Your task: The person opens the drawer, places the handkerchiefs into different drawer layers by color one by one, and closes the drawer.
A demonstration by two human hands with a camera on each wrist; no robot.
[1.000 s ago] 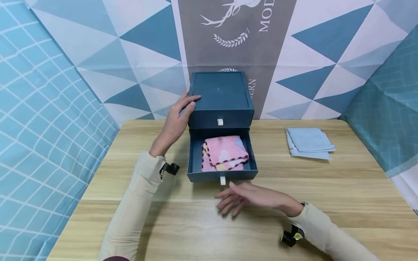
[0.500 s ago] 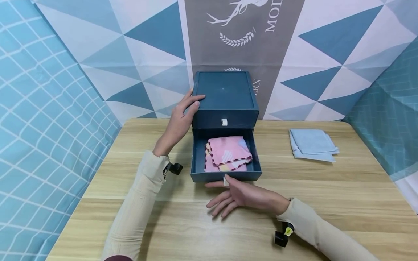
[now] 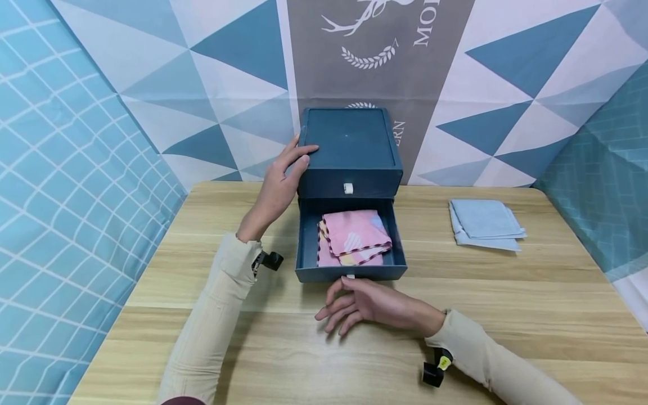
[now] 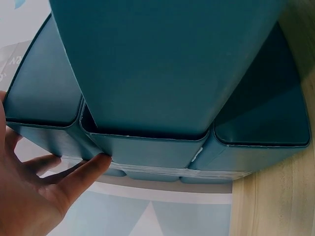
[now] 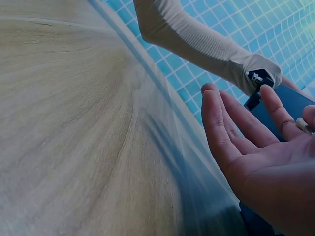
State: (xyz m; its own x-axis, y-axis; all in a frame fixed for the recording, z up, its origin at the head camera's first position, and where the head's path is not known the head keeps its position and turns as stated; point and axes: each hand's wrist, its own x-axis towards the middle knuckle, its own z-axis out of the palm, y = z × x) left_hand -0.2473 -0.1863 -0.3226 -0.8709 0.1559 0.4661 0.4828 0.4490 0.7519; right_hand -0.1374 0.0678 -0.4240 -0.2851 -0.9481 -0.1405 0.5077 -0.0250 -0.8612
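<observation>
A dark blue two-tier drawer box (image 3: 349, 140) stands against the back wall. Its lower drawer (image 3: 310, 236) is pulled out, and a folded pink cloth (image 3: 354, 230) with a dark checked trim lies inside. On the box's upper left edge rests my left hand (image 3: 277, 183), fingers extended over the top and side; the left wrist view shows the fingers (image 4: 83, 179) touching the blue wall. In front of the drawer, my right hand (image 3: 372, 304) pinches the small white pull tab (image 5: 302, 125) between thumb and index finger, the other fingers spread loosely.
A folded light blue cloth (image 3: 486, 219) lies on the wooden table (image 3: 243, 349) to the right of the box. The shut upper drawer has its own white tab (image 3: 348, 188). Patterned fabric walls (image 3: 86, 169) border the table.
My right hand has moved up and left to the drawer front, and its thumb and index finger have closed on the white tab. The left hand stays on the box.
</observation>
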